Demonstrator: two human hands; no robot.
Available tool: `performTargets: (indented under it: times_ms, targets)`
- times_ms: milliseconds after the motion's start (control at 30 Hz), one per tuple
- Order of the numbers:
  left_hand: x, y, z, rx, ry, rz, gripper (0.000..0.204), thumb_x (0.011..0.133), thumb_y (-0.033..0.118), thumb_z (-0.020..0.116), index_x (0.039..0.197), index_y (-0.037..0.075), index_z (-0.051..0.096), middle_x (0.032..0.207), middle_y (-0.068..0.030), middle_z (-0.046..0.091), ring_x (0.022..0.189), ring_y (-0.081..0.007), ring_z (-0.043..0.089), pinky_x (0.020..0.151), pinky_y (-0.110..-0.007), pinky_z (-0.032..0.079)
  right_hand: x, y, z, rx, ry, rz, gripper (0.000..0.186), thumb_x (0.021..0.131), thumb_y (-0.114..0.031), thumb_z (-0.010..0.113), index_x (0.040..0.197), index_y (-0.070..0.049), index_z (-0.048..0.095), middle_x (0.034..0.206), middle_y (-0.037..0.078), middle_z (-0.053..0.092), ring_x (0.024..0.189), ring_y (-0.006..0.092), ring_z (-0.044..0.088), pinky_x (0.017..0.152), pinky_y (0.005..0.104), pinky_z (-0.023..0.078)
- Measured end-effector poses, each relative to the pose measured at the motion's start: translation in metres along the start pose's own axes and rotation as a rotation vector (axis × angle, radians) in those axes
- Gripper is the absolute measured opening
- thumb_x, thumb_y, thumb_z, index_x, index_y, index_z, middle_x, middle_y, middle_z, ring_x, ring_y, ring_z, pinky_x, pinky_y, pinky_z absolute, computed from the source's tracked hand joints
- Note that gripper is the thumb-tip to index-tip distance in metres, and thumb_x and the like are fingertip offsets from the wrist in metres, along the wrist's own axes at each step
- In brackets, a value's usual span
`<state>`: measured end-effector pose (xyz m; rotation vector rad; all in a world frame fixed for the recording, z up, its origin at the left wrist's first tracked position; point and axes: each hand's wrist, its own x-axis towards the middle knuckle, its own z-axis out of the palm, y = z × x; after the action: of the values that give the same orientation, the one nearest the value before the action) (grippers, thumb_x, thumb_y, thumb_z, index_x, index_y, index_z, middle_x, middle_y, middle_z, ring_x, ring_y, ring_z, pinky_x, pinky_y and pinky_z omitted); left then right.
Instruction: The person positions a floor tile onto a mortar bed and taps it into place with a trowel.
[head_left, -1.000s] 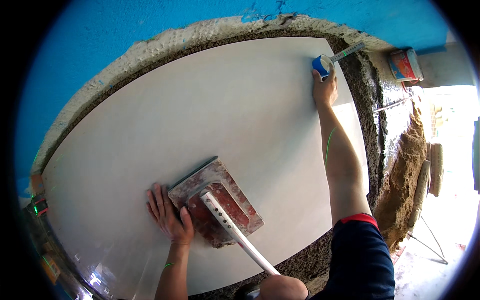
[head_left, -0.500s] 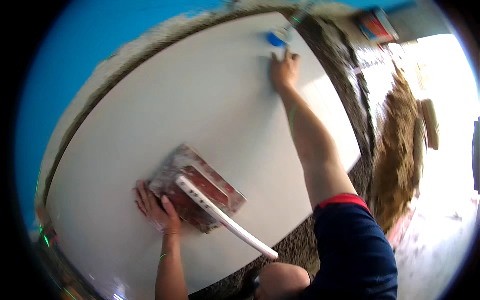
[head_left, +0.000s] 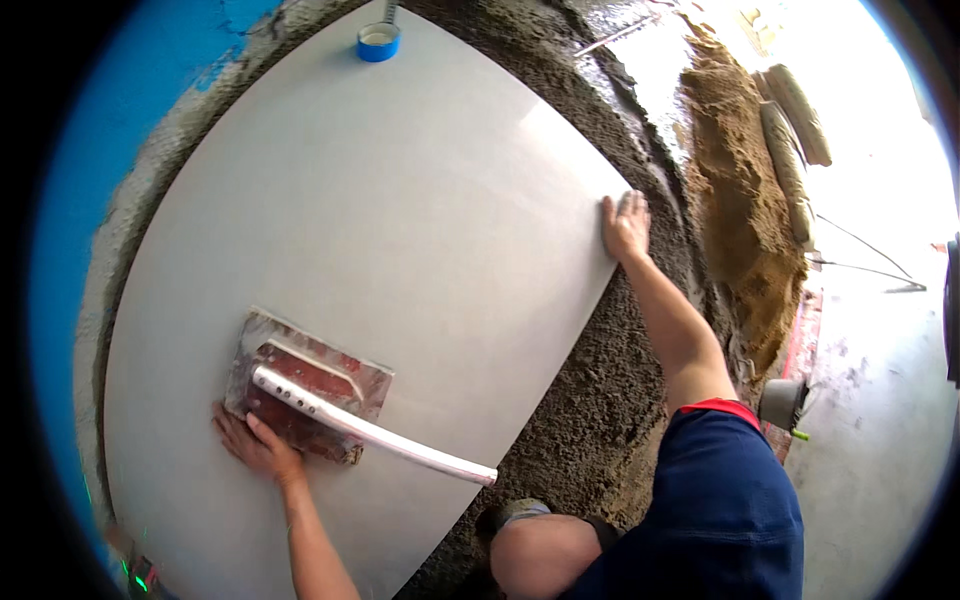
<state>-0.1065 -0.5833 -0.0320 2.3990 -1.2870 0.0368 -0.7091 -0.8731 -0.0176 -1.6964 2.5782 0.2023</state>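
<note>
A big pale grey tile [head_left: 400, 220] lies flat on a bed of wet mortar [head_left: 590, 400]. My left hand [head_left: 255, 445] rests flat on the tile's near left part, fingers spread, touching the edge of a red trowel [head_left: 305, 385] with a long white handle that lies on the tile. My right hand [head_left: 626, 226] presses flat on the tile's right edge, fingers apart, holding nothing. A small blue cup-like object [head_left: 379, 41] sits at the tile's far corner.
A blue wall [head_left: 110, 130] runs along the left. A heap of sand [head_left: 745, 200] and rolled sacks [head_left: 795, 115] lie to the right. A small grey pot [head_left: 783, 402] stands by my right elbow. My knee [head_left: 535, 555] is near the tile's front edge.
My right hand has left the blue object at the far corner and come back to the tile's right edge. The view has shifted. My left hand stays by the trowel.
</note>
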Motion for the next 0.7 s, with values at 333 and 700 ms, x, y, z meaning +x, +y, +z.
performTargets:
  times_ms: [333, 700]
  targets:
    - [-0.005, 0.009, -0.004, 0.026, 0.024, -0.083, 0.06, 0.103, 0.039, 0.024, 0.14, -0.003, 0.045, 0.151, -0.0168, 0.039, 0.141, -0.0397, 0.031, 0.116, -0.049, 0.023, 0.014, -0.252, -0.043, 0.459, 0.22, -0.638, 0.067, 0.094, -0.039, 0.057, 0.146, -0.003, 0.034, 0.15, 0.021, 0.034, 0.135, 0.0373, 0.04, 0.109, 0.043, 0.038]
    - [0.004, 0.007, -0.01, 0.006, 0.015, -0.114, 0.066, 0.1, 0.049, 0.027, 0.141, 0.0, 0.045, 0.153, -0.0145, 0.037, 0.143, -0.0384, 0.029, 0.116, -0.052, 0.02, 0.06, -0.454, -0.062, 0.378, 0.175, -0.72, 0.072, 0.091, -0.03, 0.059, 0.151, -0.008, 0.025, 0.153, 0.015, 0.032, 0.138, 0.0305, 0.038, 0.109, 0.0403, 0.038]
